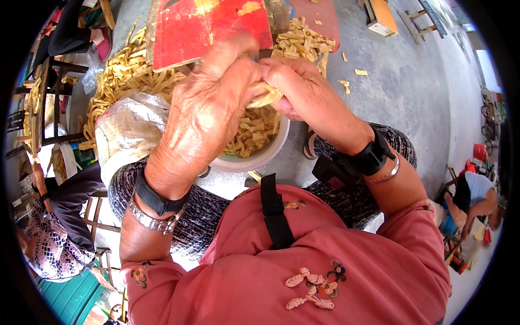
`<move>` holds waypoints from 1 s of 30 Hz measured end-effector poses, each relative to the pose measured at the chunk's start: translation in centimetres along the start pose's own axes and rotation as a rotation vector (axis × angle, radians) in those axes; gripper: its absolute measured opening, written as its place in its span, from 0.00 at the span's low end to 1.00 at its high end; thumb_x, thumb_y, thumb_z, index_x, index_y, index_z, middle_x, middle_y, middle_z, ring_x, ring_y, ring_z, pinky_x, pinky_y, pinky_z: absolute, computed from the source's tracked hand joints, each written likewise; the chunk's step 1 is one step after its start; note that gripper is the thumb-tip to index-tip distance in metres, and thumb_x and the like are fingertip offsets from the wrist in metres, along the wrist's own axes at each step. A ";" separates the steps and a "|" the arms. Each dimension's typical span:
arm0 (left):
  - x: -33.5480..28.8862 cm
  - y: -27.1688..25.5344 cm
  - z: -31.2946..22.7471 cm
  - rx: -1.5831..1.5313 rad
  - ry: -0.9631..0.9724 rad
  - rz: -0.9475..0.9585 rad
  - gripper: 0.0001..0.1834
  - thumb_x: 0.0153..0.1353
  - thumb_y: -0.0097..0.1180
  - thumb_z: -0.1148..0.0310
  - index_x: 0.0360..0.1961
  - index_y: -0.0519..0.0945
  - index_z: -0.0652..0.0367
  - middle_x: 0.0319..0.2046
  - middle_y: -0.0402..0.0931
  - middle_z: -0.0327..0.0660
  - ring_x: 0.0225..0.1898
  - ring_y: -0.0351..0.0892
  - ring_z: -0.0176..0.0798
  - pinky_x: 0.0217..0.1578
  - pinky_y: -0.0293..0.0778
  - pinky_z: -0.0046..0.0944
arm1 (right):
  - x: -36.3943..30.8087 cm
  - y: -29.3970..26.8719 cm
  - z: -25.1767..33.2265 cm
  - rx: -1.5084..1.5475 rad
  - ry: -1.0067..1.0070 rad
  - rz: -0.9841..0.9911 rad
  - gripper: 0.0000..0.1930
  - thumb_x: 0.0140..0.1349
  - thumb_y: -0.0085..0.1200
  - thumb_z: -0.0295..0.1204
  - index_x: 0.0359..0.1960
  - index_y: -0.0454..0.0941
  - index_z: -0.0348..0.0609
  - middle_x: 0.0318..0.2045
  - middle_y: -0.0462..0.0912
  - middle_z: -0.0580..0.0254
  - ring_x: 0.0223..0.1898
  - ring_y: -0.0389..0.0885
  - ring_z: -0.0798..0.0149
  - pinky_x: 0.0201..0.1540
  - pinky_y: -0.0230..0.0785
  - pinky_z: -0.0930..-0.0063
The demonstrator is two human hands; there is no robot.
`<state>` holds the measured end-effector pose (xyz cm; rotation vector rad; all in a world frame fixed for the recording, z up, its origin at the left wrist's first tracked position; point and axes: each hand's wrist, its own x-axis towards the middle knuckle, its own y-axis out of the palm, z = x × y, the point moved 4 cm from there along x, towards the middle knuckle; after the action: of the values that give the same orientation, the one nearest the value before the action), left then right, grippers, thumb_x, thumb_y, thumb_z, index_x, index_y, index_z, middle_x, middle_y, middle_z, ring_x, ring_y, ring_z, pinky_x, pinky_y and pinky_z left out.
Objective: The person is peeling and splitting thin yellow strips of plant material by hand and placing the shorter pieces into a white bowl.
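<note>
Both my hands come together in front of me, over a white tub (pixel 259 163) partly filled with short pale-yellow dried strips (pixel 253 129). Between them is a folded bundle of yellow strip (pixel 266 96). My right hand (pixel 314 95) is closed, its thumb and fingers pinching the bundle. From the other side my left hand (pixel 208 103) grips the same bundle. Its upper fingers are smeared by motion and partly hidden behind the back of the hand. A red board (pixel 211 30) with worn patches lies just beyond my hands.
Long yellow strips (pixel 127 73) are heaped at the left, beside a whitish plastic bag (pixel 132 119). More cut pieces (pixel 303 40) lie right of the board, with a few scraps (pixel 345 85) on the floor. Other people sit at the left and far right. A wooden stool (pixel 382 19) stands farther off.
</note>
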<state>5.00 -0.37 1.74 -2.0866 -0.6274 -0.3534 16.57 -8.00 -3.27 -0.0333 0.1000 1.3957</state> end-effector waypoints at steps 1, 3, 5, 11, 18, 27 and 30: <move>-0.2 0.1 0.1 0.008 0.007 0.015 0.08 0.51 0.58 0.80 0.34 0.75 0.65 0.35 0.73 0.47 0.34 0.76 0.48 0.37 0.73 0.39 | -0.3 0.2 0.3 0.025 0.009 0.008 0.16 0.65 0.38 0.37 0.28 0.71 0.37 0.20 0.67 0.72 0.23 0.64 0.79 0.25 0.59 0.80; -0.2 0.0 0.4 -0.017 -0.001 0.054 0.09 0.51 0.58 0.80 0.34 0.74 0.64 0.34 0.73 0.47 0.34 0.76 0.49 0.36 0.73 0.39 | -0.6 0.5 1.5 0.057 0.013 0.028 0.16 0.66 0.38 0.37 0.28 0.70 0.37 0.21 0.67 0.71 0.23 0.64 0.79 0.25 0.60 0.79; -0.4 -0.2 0.2 -0.016 -0.046 0.108 0.09 0.52 0.57 0.80 0.35 0.73 0.64 0.31 0.73 0.46 0.34 0.77 0.46 0.36 0.72 0.36 | -0.3 0.0 1.4 -0.209 -0.216 0.036 0.14 0.67 0.40 0.36 0.31 0.69 0.37 0.24 0.71 0.66 0.24 0.66 0.76 0.28 0.62 0.80; 0.0 -0.4 1.6 -0.583 -0.316 0.049 0.04 0.61 0.54 0.77 0.36 0.71 0.61 0.30 0.74 0.33 0.35 0.72 0.25 0.37 0.69 0.26 | -1.4 0.6 3.7 -0.311 -0.396 -0.217 0.09 0.64 0.48 0.30 0.40 0.69 0.37 0.28 0.75 0.60 0.29 0.74 0.71 0.31 0.67 0.76; 0.2 -0.6 1.9 -1.195 -0.468 0.076 0.10 0.63 0.52 0.72 0.45 0.72 0.61 0.37 0.77 0.37 0.40 0.75 0.28 0.44 0.69 0.29 | -1.5 0.5 4.2 -0.509 -0.545 -0.264 0.10 0.62 0.49 0.26 0.44 0.70 0.37 0.32 0.78 0.55 0.31 0.79 0.63 0.33 0.70 0.74; 0.4 -0.6 1.5 -1.207 -0.517 0.078 0.09 0.65 0.49 0.69 0.41 0.76 0.63 0.36 0.77 0.36 0.37 0.74 0.28 0.42 0.70 0.31 | -1.6 0.8 3.8 0.095 -0.087 0.008 0.13 0.69 0.41 0.35 0.44 0.71 0.38 0.29 0.76 0.64 0.28 0.75 0.74 0.28 0.68 0.79; 0.4 -0.1 1.9 -1.094 -0.518 0.054 0.11 0.67 0.47 0.66 0.41 0.76 0.62 0.35 0.77 0.36 0.36 0.74 0.27 0.41 0.71 0.30 | -1.7 1.1 2.8 0.386 0.058 0.011 0.15 0.70 0.39 0.37 0.46 0.70 0.39 0.31 0.76 0.66 0.28 0.74 0.74 0.29 0.68 0.79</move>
<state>5.28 1.42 0.92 -3.2974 -0.7622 -0.1067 15.39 -9.20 -0.30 0.2481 0.4161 1.3671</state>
